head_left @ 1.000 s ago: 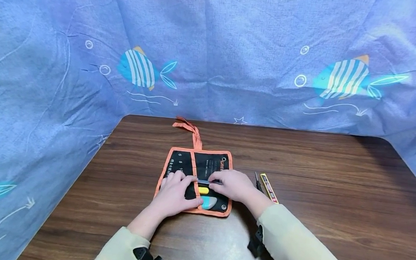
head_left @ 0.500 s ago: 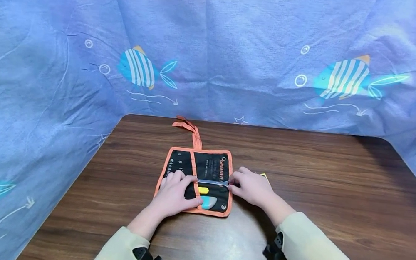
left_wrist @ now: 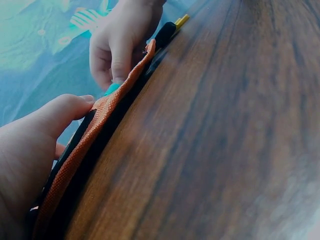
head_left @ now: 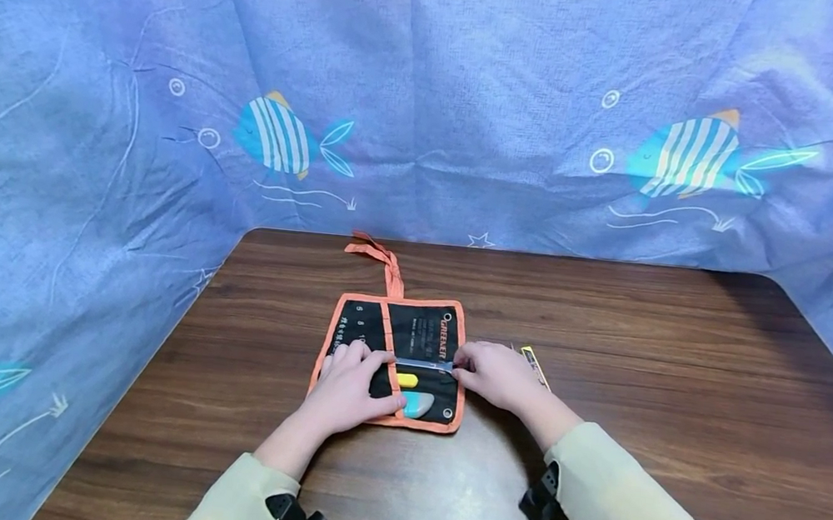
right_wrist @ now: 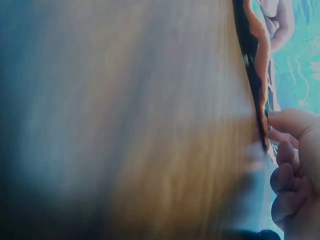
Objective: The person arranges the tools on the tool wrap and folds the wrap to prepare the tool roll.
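So the silver tool [head_left: 421, 365] lies crosswise on the black pouch [head_left: 418, 323], one end running under the orange band, the other at the right hand's [head_left: 493, 374] fingertips by the pouch's right edge. Thumb and index are pinching that end, other fingers curled in below. The left hand [head_left: 351, 388] sits palm down on the pouch's left half, thumb and index spread wide, both tips on the band. Yellow tool [head_left: 408, 381] and teal-and-grey tool [head_left: 420, 405] are tucked in between them and the pouch's near edge. Both forearms slant in from the table's [head_left: 642, 340] near edge. Pouch is left of the table's middle, its orange tie [head_left: 394, 279] reaching the far edge.
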`<state>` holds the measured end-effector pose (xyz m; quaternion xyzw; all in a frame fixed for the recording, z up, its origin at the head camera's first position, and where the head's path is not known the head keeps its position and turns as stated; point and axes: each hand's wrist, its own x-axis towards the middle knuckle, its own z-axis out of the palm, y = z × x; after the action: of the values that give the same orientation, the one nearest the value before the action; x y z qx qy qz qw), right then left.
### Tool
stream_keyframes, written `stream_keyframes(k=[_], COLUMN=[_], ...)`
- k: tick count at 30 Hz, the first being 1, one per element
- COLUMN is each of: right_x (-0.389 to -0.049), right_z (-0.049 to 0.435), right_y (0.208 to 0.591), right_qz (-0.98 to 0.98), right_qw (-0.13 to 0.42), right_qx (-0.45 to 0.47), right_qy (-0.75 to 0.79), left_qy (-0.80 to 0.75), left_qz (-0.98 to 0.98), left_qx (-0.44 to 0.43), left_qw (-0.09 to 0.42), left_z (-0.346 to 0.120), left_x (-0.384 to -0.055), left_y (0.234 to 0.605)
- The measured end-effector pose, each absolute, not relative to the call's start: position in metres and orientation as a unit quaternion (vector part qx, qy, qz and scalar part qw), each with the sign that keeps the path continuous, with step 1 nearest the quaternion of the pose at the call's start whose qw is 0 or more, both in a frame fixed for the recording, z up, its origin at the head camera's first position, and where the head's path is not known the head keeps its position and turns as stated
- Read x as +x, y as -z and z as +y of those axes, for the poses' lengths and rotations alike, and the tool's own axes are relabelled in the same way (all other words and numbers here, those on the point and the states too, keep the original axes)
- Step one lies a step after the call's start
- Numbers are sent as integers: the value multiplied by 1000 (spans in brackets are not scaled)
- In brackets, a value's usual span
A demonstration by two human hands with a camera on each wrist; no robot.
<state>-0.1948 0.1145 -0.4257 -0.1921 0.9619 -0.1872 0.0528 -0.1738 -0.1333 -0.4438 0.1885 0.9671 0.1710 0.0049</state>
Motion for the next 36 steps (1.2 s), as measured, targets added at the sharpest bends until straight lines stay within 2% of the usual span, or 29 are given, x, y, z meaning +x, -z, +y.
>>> stream_keyframes(k=[5,14,26,36], right_x=[-196,-197,-198,-200], right_z=[108,97,82,67], right_y=[425,426,425,425], right_qz=[960,962,969,966], right_qw=[62,45,68,61], right_qx=[-189,-190,-170,-183], right_qy=[197,191,168,171], left_qy=[-170,-167,-165,-160], left_qz=[967,969,968,969], left_qx=[188,183,185,187], left_qw=[7,13,18,15], left_z=[-133,-134,-134,-133], left_x=[-174,-175,-175,-176], left_y=[443,443,443,443])
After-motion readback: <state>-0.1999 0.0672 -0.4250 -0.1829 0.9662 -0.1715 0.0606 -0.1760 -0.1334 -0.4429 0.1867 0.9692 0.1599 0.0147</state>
